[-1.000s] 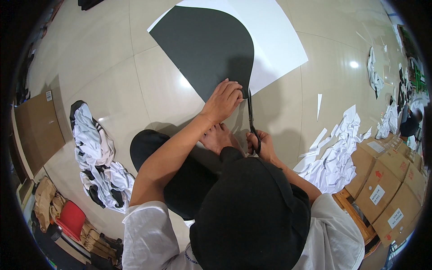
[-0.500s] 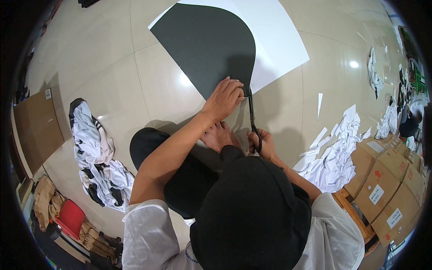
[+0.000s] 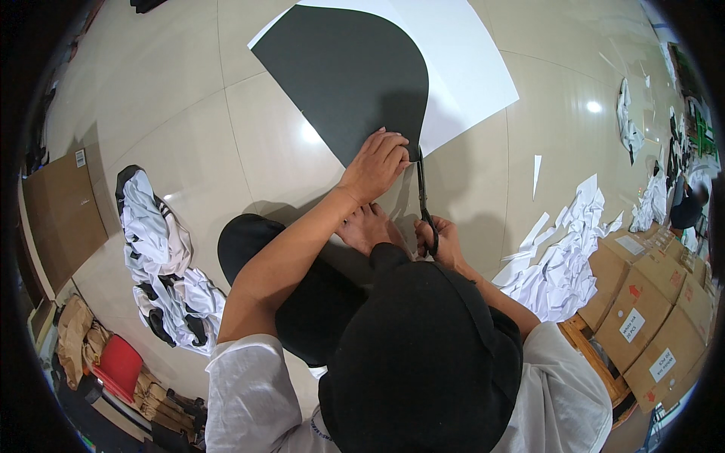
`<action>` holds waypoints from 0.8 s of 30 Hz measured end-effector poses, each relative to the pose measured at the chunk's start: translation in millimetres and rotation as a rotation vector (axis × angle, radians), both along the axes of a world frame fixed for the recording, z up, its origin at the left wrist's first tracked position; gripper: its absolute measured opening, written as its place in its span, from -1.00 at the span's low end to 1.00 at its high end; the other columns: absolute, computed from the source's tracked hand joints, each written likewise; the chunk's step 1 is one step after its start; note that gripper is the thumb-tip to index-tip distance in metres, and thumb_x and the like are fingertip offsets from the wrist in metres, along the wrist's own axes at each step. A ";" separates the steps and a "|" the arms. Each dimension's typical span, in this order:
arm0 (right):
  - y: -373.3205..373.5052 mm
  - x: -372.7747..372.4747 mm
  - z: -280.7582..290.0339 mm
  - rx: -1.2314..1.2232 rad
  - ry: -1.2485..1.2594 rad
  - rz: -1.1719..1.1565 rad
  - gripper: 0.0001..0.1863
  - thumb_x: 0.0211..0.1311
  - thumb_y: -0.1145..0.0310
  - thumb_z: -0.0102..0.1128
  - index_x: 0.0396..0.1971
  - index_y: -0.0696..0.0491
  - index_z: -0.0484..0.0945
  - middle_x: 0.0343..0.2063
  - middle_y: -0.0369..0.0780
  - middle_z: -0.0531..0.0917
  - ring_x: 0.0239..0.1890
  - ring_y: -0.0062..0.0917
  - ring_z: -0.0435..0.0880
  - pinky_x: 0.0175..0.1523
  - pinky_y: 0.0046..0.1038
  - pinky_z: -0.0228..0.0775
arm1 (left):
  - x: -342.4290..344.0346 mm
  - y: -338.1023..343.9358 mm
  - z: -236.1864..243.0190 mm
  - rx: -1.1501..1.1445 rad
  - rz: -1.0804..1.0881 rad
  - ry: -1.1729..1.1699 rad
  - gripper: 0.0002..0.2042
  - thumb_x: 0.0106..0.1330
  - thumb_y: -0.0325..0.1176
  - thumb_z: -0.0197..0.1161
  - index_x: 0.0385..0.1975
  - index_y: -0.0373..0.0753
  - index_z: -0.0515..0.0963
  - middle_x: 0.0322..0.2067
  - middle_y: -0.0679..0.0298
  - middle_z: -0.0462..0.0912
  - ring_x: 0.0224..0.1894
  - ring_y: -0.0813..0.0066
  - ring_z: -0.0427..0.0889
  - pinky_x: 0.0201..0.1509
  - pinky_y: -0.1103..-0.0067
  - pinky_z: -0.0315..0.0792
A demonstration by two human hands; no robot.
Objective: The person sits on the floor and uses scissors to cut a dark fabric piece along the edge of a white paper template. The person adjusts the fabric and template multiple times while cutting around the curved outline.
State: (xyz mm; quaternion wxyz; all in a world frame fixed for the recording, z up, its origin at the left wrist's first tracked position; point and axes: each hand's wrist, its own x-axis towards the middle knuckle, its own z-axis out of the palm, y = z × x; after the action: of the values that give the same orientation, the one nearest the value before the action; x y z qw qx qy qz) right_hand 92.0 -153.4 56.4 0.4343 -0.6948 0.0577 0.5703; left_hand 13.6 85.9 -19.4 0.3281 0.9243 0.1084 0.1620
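A large sheet with a black curved shape [image 3: 340,68] and a white margin [image 3: 472,75] lies on the tiled floor ahead of me. Its near end is gripped by my left hand [image 3: 377,161], the fingers bent over the black part. My right hand [image 3: 444,241] is wrapped round the handles of black scissors [image 3: 423,185]. Their blades point away from me and meet the sheet's near edge, where the black borders the white, just right of my left fingers. A bare foot [image 3: 368,226] rests on the floor between my hands.
Crumpled white offcuts [image 3: 563,264] are heaped on the right, beside stacked cardboard boxes [image 3: 634,317]. A narrow white scrap [image 3: 537,177] lies nearer the sheet. Bundled white and black pieces [image 3: 158,241] lie to the left, by a big cardboard box [image 3: 64,215] and a red chair [image 3: 117,366].
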 end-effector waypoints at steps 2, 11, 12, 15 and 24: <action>1.2 -0.6 1.1 -0.004 0.001 0.000 -0.64 0.42 0.16 0.46 -0.44 0.11 0.60 -0.60 -0.30 0.61 -0.63 -0.58 0.57 -0.48 -0.46 0.42 | -0.2 0.1 -0.1 0.003 0.002 0.001 -0.86 0.60 -0.27 0.24 -0.08 -0.18 0.52 0.18 0.16 0.54 0.39 0.12 0.50 0.66 0.07 0.26; 5.0 -3.1 6.2 -0.003 0.029 -0.004 -0.70 0.44 0.21 0.41 -0.39 0.13 0.62 -0.60 -0.29 0.62 -0.62 -0.57 0.59 -0.49 -0.47 0.43 | -0.1 0.5 -0.2 -0.028 0.000 -0.008 -0.86 0.57 -0.29 0.25 -0.09 -0.19 0.52 0.17 0.15 0.55 0.40 0.10 0.50 0.66 0.05 0.27; 5.0 -4.4 6.8 0.004 0.017 0.001 -0.66 0.45 0.18 0.40 -0.41 0.13 0.60 -0.60 -0.29 0.62 -0.63 -0.57 0.59 -0.48 -0.46 0.44 | -0.1 0.2 0.1 -0.027 0.000 -0.006 -0.86 0.57 -0.29 0.25 -0.09 -0.19 0.52 0.17 0.15 0.55 0.40 0.10 0.50 0.66 0.04 0.27; 4.0 -5.3 5.2 -0.003 -0.012 0.047 -0.63 0.46 0.15 0.39 -0.43 0.13 0.59 -0.60 -0.28 0.62 -0.63 -0.57 0.59 -0.47 -0.45 0.45 | -0.4 -0.4 -0.7 -0.020 0.006 -0.005 -0.87 0.58 -0.29 0.25 -0.09 -0.19 0.52 0.18 0.14 0.55 0.40 0.09 0.50 0.66 0.04 0.27; 4.3 -4.7 6.3 0.009 -0.017 0.092 -0.63 0.47 0.16 0.37 -0.41 0.15 0.59 -0.60 -0.27 0.63 -0.60 -0.57 0.60 -0.45 -0.45 0.46 | -0.7 0.7 -0.7 -0.017 0.003 -0.014 -0.87 0.59 -0.28 0.23 -0.09 -0.18 0.51 0.18 0.14 0.54 0.40 0.10 0.50 0.66 0.05 0.27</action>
State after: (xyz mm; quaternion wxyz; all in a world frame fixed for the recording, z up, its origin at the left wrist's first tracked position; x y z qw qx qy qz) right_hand 87.3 -149.1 62.7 0.4114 -0.6995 0.0196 0.5840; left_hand 12.9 86.6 -20.1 0.3366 0.9201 0.1091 0.1679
